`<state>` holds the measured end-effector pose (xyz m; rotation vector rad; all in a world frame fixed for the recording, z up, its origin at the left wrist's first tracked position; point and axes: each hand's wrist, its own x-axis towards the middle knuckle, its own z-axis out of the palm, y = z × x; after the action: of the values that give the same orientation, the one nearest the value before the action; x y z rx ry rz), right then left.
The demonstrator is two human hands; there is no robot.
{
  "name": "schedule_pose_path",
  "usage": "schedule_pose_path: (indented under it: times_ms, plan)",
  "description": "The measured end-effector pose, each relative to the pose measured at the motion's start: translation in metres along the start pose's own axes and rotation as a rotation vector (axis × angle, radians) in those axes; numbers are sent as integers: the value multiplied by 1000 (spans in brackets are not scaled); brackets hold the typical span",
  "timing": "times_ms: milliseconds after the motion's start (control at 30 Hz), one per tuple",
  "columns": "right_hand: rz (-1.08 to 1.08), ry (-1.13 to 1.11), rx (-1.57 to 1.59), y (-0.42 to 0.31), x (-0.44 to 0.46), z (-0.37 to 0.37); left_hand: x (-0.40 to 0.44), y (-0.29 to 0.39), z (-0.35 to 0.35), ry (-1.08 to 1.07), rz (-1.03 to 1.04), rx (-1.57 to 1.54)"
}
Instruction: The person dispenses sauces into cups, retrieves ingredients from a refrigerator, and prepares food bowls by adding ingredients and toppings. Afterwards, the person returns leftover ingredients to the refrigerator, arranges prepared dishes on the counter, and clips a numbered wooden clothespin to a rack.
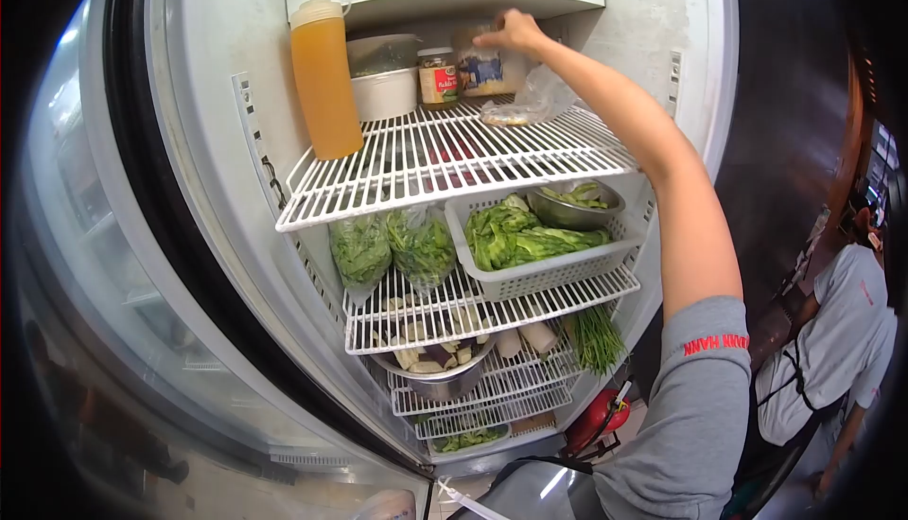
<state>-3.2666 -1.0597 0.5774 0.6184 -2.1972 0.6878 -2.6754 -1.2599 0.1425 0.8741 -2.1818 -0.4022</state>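
My right hand [514,32] reaches to the back of the top wire shelf [407,179] in an open fridge. Its fingers are bent over the top of a clear container with a blue label [482,68]; whether they grip it is unclear. Left of that container stands a jar with a red label [438,78], then a white tub [386,92] and a tall squeeze bottle of orange-brown liquid [324,80]. A crumpled clear plastic bag [534,102] lies below my wrist. My left hand is out of view.
Lower shelves hold bagged greens [360,253], a white basket [553,277] of leafy vegetables, a metal bowl [446,386] and green stalks [594,338]. A red object [605,413] sits by the fridge's right side. People in grey shirts [832,331] are at the right.
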Motion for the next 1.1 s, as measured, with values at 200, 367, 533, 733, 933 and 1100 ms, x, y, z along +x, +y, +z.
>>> schedule_pose_path:
  times_ms: [200, 367, 533, 733, 933, 1100]
  plan:
    - [-99, 142, -54, -20, -34, -57, 2, -8, 1, -1, 74, -75]
    - [-90, 161, 106, -78, -112, -124, 6, -19, 8, 0, 183, -185]
    - [-284, 347, 391, -109, -193, -173, 5, -27, 24, -29, 348, -334]
    - [-369, 390, 350, -141, -331, -201, -5, -11, 45, -141, 585, -558]
    - [-255, 300, 407, -164, -509, -212, -24, 19, 58, -274, 826, -777]
    - [-72, 281, 394, -183, -654, -236, -54, 44, 62, -413, 992, -918]
